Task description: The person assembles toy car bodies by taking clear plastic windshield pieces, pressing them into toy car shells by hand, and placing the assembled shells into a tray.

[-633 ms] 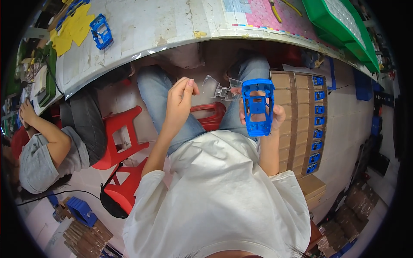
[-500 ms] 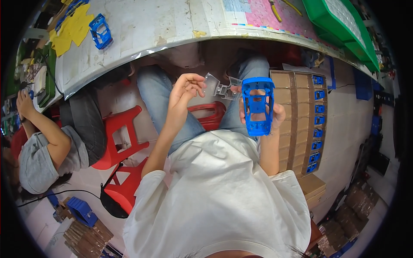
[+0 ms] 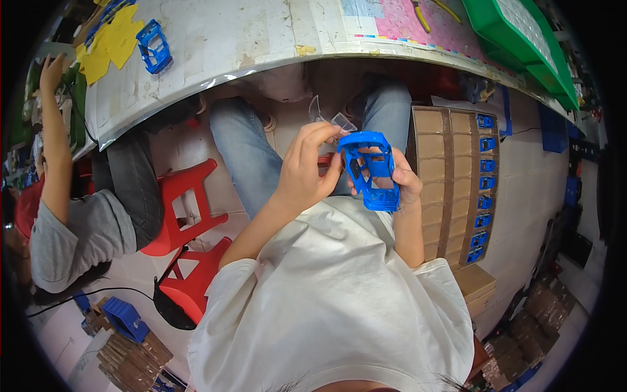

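In front of my lap, my right hand [image 3: 406, 181] grips a blue plastic toy car body [image 3: 373, 171] by its side. The body is tilted, and window openings show through it. My left hand [image 3: 305, 162] is closed, its fingertips at a clear plastic window piece [image 3: 342, 121] just beyond the body's upper end. Part of the clear piece is hidden behind the fingers and the blue body, so where it touches the body cannot be seen.
Right of my legs stands a divided cardboard box [image 3: 450, 183] with blue car bodies along one column. The worktable [image 3: 241, 39] ahead bears another blue car body [image 3: 154, 47], yellow pieces [image 3: 117, 42], pliers [image 3: 421, 14] and a green bin [image 3: 522, 49]. A co-worker [image 3: 85, 222] sits left, near red stools [image 3: 189, 209].
My left hand has moved right, up to the blue car body. The body has tilted and shifted slightly left, and the clear piece has turned. The co-worker's arm has reached forward.
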